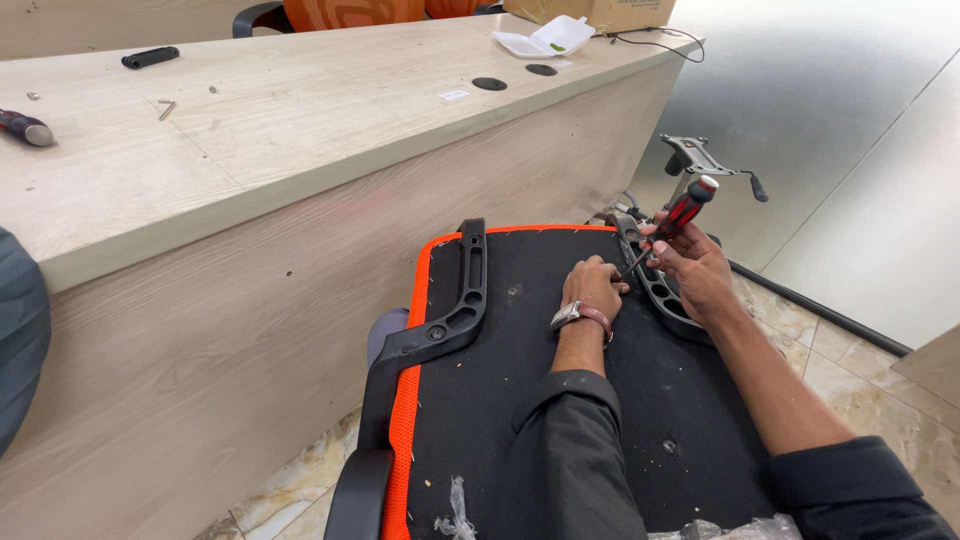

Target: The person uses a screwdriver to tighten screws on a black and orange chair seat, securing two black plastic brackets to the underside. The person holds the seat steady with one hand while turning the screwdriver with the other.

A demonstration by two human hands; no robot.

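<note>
An upturned chair seat (520, 400), black underneath with an orange edge, lies in front of me. A black armrest bracket (455, 310) is fixed along its left side and another black armrest bracket (655, 295) along its right. My right hand (700, 270) grips a red and black screwdriver (680, 215), tip angled down at the right bracket. My left hand (592, 288), with a wrist band, rests closed on the seat just left of the screwdriver tip; what its fingers pinch is hidden.
A long pale wooden desk (250, 150) stands close on the left, carrying another screwdriver (25, 128), a black handle part (150, 57), loose screws and a white foam box (545, 40). A chair mechanism plate (700, 158) stands beyond the seat. Tiled floor and a grey wall lie to the right.
</note>
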